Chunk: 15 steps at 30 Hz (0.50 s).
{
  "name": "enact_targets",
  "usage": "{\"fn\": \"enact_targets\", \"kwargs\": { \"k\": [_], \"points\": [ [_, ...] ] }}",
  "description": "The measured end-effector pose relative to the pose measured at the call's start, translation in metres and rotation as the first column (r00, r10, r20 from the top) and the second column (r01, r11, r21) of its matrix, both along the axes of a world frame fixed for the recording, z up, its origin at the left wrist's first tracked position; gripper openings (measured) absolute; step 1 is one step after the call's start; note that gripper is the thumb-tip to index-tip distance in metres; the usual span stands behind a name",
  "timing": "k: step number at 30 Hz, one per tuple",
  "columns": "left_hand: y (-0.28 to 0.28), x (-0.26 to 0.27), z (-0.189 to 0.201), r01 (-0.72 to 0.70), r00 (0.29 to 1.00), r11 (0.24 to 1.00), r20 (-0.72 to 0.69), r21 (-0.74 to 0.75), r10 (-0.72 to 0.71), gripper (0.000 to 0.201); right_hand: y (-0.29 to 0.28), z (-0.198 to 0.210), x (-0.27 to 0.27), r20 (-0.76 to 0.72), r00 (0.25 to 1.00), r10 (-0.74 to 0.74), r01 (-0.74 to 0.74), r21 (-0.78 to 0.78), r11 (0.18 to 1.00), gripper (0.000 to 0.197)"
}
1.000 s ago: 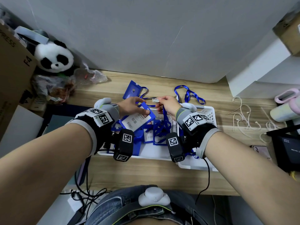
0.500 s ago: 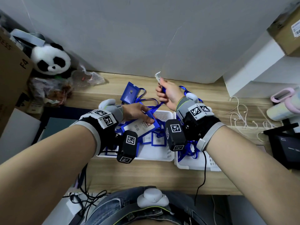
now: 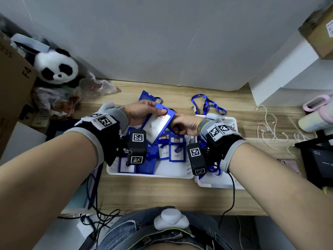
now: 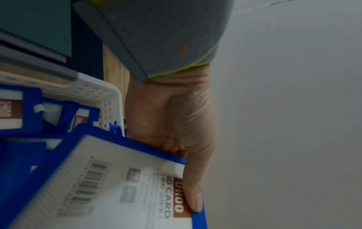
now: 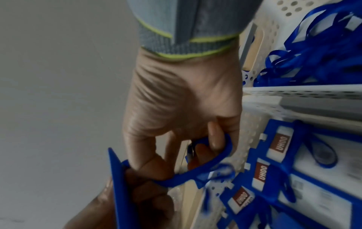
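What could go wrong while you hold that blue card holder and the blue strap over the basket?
The left hand grips the card holder only near one end, so it might slip and drop among the other holders in the white basket. The right hand pinches the strap with its fingertips, so it could slide out. The loose strap might also snag on them.

A plain pale wall [image 3: 162, 42] backs a wooden desk [image 3: 162, 192], with seemingly a white shelf [image 3: 288, 69] at right.
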State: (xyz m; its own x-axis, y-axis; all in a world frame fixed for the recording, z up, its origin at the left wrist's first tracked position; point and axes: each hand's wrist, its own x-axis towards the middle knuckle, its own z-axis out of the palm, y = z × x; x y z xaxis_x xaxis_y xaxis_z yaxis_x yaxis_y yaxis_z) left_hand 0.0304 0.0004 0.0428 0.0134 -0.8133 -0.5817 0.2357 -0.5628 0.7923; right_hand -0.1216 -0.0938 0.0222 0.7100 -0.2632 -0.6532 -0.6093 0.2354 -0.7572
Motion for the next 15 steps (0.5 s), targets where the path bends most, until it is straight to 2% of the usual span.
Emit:
{"fn": "enact_targets", "kwargs": {
  "k": [3,6,8,11,15],
  "points": [
    [-0.006,-0.003,0.003,-0.025,1.000,1.000,0.015,0.006,0.025,0.012,-0.009,0.002,0.000,-0.036,0.999,-0.025,0.026,0.021,0.999,0.019],
    [-0.013,-0.006,0.000,-0.103,0.993,0.995,0.052,0.013,0.102,0.005,-0.021,-0.001,-0.001,-0.068,0.992,-0.104,0.105,0.011,0.994,0.024],
    [-0.017,-0.010,-0.003,-0.198,0.975,0.980,0.112,0.029,0.193,0.013,-0.030,-0.003,-0.001,-0.038,0.967,-0.252,0.252,0.018,0.967,0.027],
    [-0.028,-0.017,-0.012,-0.366,0.907,0.930,0.239,0.035,0.348,0.039,-0.047,-0.005,-0.003,0.043,0.871,-0.490,0.491,-0.014,0.871,0.027],
    [-0.049,-0.025,-0.027,-0.422,0.872,0.904,0.303,0.070,0.384,0.047,-0.081,-0.003,-0.007,0.174,0.679,-0.713,0.720,0.029,0.693,0.028]
  ]
}}
